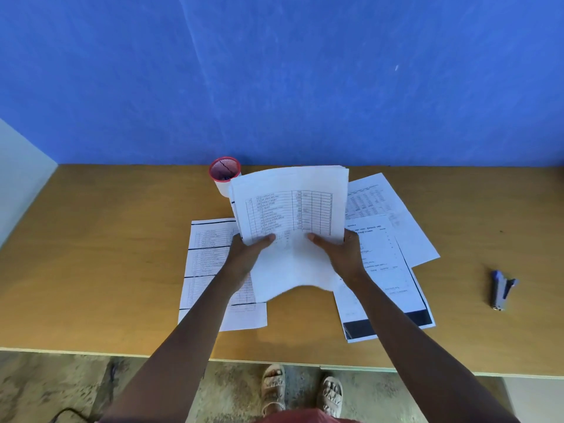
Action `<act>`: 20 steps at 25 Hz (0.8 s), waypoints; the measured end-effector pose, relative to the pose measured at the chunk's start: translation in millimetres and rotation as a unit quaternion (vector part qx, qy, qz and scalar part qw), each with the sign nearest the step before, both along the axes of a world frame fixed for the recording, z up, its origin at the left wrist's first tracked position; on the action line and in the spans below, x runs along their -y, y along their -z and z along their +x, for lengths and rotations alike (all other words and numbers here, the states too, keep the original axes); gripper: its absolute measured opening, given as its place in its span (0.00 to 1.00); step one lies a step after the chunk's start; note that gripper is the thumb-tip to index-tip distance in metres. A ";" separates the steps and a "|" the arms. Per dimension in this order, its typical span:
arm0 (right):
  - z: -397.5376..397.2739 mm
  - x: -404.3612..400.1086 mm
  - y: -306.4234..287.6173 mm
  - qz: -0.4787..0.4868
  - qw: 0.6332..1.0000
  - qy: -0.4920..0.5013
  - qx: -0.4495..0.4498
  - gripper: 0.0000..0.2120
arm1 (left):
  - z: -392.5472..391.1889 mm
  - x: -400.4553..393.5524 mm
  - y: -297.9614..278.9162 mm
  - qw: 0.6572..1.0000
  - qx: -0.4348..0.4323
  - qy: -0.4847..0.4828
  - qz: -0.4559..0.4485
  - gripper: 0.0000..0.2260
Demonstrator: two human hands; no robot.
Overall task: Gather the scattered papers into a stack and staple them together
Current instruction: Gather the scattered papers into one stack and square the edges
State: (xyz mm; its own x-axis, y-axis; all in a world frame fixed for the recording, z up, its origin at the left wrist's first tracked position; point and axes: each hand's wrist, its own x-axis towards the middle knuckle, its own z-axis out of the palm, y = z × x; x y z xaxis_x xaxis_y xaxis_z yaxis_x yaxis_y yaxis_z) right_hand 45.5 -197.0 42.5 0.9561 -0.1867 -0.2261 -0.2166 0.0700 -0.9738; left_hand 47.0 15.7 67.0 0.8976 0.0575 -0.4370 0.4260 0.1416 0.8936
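I hold a bundle of printed papers [290,209] raised above the wooden table [106,254], its lower edge sagging between my hands. My left hand [247,254] grips the bundle's left side, thumb on top. My right hand [341,254] grips the right side the same way. One sheet [207,261] with printed tables lies flat on the table under my left forearm. Two or three more sheets [390,270] lie overlapped to the right, one with a black band at its near edge. A blue-grey stapler [502,290] lies at the far right of the table, apart from both hands.
A white cup with a red rim [225,175] stands at the back of the table, partly behind the held papers. A blue wall [274,87] rises right behind the table. The table's near edge runs above my sandalled feet [302,389] on the floor.
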 end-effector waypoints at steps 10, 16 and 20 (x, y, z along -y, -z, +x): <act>-2.3 9.7 -21.6 0.010 0.999 -0.014 0.034 0.14 | -7.8 18.1 -16.1 0.994 0.101 -0.021 0.026 0.11; -4.3 9.3 -19.8 -0.016 1.000 -0.015 -0.003 0.13 | -9.8 19.7 -11.4 0.995 0.091 -0.045 0.019 0.09; -10.5 11.6 -9.7 -0.045 0.997 -0.038 -0.057 0.15 | -18.6 21.4 -0.8 0.997 0.056 -0.051 0.028 0.10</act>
